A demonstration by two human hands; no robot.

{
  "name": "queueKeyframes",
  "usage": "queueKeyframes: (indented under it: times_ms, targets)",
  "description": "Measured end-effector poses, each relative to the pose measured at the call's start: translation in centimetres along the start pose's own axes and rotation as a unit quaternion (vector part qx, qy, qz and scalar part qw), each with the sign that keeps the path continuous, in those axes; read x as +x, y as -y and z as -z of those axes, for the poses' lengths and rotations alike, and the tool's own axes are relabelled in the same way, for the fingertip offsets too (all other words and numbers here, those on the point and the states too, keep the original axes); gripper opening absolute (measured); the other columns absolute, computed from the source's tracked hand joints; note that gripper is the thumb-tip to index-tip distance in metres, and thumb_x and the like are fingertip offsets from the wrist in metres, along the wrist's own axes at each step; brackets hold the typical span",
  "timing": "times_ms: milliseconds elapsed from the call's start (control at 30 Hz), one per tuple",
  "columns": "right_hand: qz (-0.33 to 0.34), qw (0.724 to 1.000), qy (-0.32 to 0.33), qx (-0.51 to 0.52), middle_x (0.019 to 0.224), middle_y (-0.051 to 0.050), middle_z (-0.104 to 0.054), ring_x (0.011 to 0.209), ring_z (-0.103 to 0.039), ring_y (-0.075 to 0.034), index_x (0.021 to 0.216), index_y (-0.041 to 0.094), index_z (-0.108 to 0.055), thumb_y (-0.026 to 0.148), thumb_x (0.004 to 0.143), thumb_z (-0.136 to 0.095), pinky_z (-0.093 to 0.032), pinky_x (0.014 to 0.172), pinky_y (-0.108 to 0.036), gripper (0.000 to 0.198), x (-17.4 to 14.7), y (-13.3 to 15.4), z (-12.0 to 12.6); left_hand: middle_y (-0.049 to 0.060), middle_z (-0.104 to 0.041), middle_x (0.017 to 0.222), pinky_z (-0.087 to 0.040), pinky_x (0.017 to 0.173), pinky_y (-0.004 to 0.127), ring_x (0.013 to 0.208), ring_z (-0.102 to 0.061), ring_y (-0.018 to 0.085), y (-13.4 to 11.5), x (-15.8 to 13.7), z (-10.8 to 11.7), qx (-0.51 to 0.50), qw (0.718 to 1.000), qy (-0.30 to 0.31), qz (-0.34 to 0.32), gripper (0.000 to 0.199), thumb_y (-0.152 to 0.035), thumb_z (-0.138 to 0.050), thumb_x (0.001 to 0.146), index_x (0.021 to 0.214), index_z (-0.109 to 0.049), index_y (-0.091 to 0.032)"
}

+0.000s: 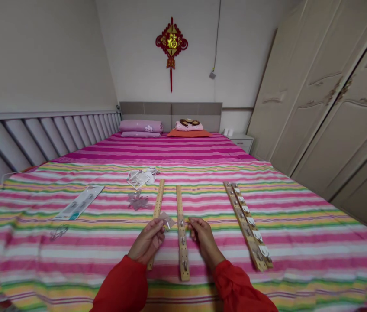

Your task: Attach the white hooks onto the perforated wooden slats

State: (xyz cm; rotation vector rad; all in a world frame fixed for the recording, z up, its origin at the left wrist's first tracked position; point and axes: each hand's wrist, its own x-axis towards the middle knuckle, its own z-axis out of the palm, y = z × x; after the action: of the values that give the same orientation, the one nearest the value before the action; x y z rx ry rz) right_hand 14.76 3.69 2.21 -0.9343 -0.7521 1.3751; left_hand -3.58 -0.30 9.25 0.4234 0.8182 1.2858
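Note:
My left hand pinches a small clear adhesive hook by its edge, above a perforated wooden strip. Beside it lies a second wooden strip with several metal hooks along its near half. My right hand is closed in a pinch just right of that second strip. What its fingertips hold, if anything, is too small to make out. Several clear hook patches lie in a loose pile beyond my left hand.
On the right lie a wooden strip with metal hooks and another with white hooks. To the left are a blister package and a thin wire bundle. More packets lie farther back on the striped bed sheet.

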Motion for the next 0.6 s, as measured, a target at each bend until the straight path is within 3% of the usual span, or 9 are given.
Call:
queueKeyframes:
  times_ms: [133, 300, 600]
  targets:
    - [0.008, 0.999, 0.032, -0.003, 0.055, 0.003, -0.059, 0.035, -0.041, -0.005, 0.073, 0.014, -0.068, 0.042, 0.061, -0.076, -0.026, 0.034, -0.018, 0.031, -1.6, 1.3, -1.6, -0.005, -0.058, 0.056, -0.037, 0.041, 0.009, 0.046, -0.049, 0.001, 0.9, 0.2, -0.7, 0.102, 0.993, -0.050, 0.006, 0.030, -0.017, -0.085, 0.050, 0.072, -0.065, -0.014]
    - [0.011, 0.997, 0.072, -0.005, 0.054, 0.003, -0.058, 0.039, -0.043, -0.006, 0.068, 0.015, -0.067, 0.039, 0.064, -0.076, -0.030, 0.038, -0.019, 0.026, -3.3, 2.5, -2.7, -0.004, -0.061, 0.061, -0.036, 0.048, 0.010, 0.054, -0.051, 0.002, 1.2, 0.1, -1.8, 0.137, 0.988, -0.073, -0.023, 0.045, -0.030, -0.089, 0.036, 0.072, -0.067, -0.015]
    - [0.001, 0.998, 0.058, 0.015, 0.050, 0.003, -0.058, 0.039, -0.045, -0.007, 0.071, 0.015, -0.068, 0.034, 0.060, -0.079, -0.031, 0.039, -0.019, 0.025, -3.4, 2.0, -2.2, -0.003, -0.062, 0.059, -0.036, 0.052, 0.015, 0.056, -0.053, 0.005, 2.3, 1.1, -2.1, 0.195, 0.978, -0.054, -0.043, 0.041, -0.035, -0.086, 0.040, 0.071, -0.067, -0.015]
